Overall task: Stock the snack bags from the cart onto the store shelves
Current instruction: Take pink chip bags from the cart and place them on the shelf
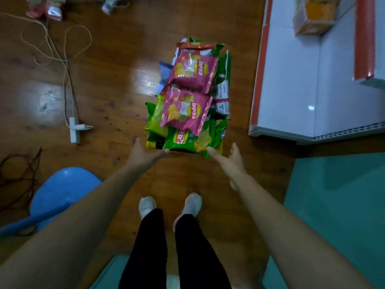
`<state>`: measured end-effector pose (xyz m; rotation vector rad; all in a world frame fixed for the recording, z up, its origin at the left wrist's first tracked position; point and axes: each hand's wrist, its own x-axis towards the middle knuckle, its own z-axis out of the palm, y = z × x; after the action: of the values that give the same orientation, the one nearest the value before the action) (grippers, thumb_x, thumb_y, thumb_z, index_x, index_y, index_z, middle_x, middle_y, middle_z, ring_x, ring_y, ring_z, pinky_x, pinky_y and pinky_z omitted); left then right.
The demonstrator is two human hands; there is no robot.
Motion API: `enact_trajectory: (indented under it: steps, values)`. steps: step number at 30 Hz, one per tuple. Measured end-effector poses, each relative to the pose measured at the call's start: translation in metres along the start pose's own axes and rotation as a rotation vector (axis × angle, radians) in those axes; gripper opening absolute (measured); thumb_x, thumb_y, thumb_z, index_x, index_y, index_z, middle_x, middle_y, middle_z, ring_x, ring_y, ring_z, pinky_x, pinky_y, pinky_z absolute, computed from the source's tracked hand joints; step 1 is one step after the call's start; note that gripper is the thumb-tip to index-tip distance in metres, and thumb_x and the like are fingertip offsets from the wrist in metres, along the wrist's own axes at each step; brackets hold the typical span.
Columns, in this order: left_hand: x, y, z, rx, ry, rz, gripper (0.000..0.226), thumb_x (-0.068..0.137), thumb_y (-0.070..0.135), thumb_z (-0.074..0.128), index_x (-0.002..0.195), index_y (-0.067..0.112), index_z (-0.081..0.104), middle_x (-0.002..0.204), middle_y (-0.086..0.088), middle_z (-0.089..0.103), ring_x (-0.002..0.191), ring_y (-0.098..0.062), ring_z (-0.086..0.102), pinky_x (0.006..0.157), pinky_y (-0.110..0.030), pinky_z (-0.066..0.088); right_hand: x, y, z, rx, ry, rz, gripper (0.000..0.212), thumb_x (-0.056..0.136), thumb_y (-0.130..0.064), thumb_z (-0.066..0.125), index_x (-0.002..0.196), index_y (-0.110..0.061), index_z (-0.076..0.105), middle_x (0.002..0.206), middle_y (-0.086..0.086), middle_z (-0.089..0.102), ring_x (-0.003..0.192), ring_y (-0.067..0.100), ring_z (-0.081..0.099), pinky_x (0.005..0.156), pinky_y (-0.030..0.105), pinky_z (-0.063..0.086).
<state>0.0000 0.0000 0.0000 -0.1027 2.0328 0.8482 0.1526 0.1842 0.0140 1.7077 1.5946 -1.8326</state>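
Note:
A heap of snack bags hides the cart beneath it in the middle of the wooden floor. Two pink chip bags (192, 69) (184, 110) lie on top, with green bags (188, 140) under and around them. My left hand (143, 154) reaches to the near left edge of the heap, fingers straight, fingertips touching the bottom of the green bag. My right hand (229, 160) reaches to the near right edge, fingers extended, a fingertip at the green bag's corner. Neither hand holds a bag.
A white store shelf (291, 80) with a red edge strip stands at the right, with an orange boxed product (314, 15) on it. A power strip (75, 130) and cables lie on the floor at left. A blue plastic stool (60, 192) is near my left arm. Loose packets (45, 8) lie far left.

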Motion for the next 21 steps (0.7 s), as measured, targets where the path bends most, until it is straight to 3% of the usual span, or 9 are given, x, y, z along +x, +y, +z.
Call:
enact_trajectory:
  steps: [2,5,6,10,13,16,19,21]
  values:
    - [0.016,-0.004,0.0,-0.062,0.018,-0.021,0.114,0.064,0.054,0.077,0.15,0.016,0.013,0.156,-0.01,0.023,0.138,-0.034,0.03,0.107,-0.054,0.036,0.013,0.002,0.006,0.044,0.011,0.025,0.101,0.078,-0.048,0.07,0.153,-0.024,0.007,0.159,0.004,0.015,0.144,0.025,0.021,0.112,0.043,0.027]
    - [0.028,-0.012,0.001,-0.164,-0.015,-0.055,0.058,0.095,0.021,0.054,0.146,0.011,0.028,0.136,-0.008,0.043,0.126,-0.031,0.043,0.103,-0.043,0.039,0.023,0.008,0.014,0.167,0.043,0.121,0.063,0.097,-0.038,0.048,0.151,-0.022,0.019,0.158,0.004,0.022,0.143,0.025,0.025,0.112,0.043,0.026]
    - [0.029,-0.014,0.003,-0.208,-0.025,-0.083,0.051,0.099,0.013,0.045,0.146,0.011,0.027,0.132,-0.01,0.044,0.123,-0.031,0.046,0.099,-0.041,0.039,0.026,0.011,0.017,0.187,0.07,0.146,0.054,0.101,-0.031,0.041,0.15,-0.021,0.023,0.156,0.004,0.024,0.142,0.026,0.028,0.113,0.043,0.026]
    - [0.035,-0.01,0.005,-0.319,0.011,-0.108,0.056,0.101,0.01,0.04,0.15,0.01,0.014,0.148,-0.014,0.035,0.126,-0.034,0.047,0.101,-0.04,0.041,0.039,0.016,0.028,0.174,0.18,0.154,0.045,0.101,-0.016,0.041,0.146,-0.016,0.034,0.145,0.008,0.044,0.126,0.028,0.049,0.108,0.045,0.039]
    - [0.051,-0.004,0.004,-0.263,0.045,-0.085,0.049,0.099,0.013,0.044,0.146,0.007,0.03,0.128,-0.02,0.051,0.091,-0.024,0.06,0.079,-0.034,0.047,0.053,0.01,0.035,0.122,0.328,0.159,0.039,0.096,-0.015,0.051,0.135,-0.013,0.051,0.13,0.008,0.058,0.112,0.028,0.059,0.099,0.045,0.048]
    - [0.066,-0.002,0.003,-0.177,0.122,-0.093,0.042,0.097,0.017,0.05,0.137,0.004,0.045,0.112,-0.025,0.061,0.065,-0.018,0.056,0.071,-0.034,0.05,0.066,0.007,0.039,0.115,0.391,0.199,0.036,0.092,-0.016,0.058,0.128,-0.014,0.058,0.122,0.012,0.065,0.104,0.031,0.064,0.091,0.047,0.053]
    - [0.074,-0.002,0.001,-0.147,0.191,-0.113,0.039,0.093,0.019,0.057,0.129,0.004,0.055,0.093,-0.02,0.065,0.073,-0.029,0.065,0.084,-0.045,0.055,0.075,0.006,0.041,0.191,0.441,0.232,0.038,0.091,-0.007,0.059,0.128,-0.013,0.059,0.119,0.013,0.065,0.094,0.028,0.066,0.084,0.044,0.056]
    - [0.078,0.0,-0.003,-0.176,0.235,-0.127,0.036,0.09,0.019,0.062,0.124,0.005,0.06,0.091,-0.018,0.065,0.074,-0.03,0.066,0.08,-0.046,0.057,0.08,0.003,0.041,0.228,0.432,0.24,0.039,0.091,-0.004,0.058,0.129,-0.012,0.058,0.116,0.012,0.066,0.084,0.026,0.065,0.077,0.039,0.058]
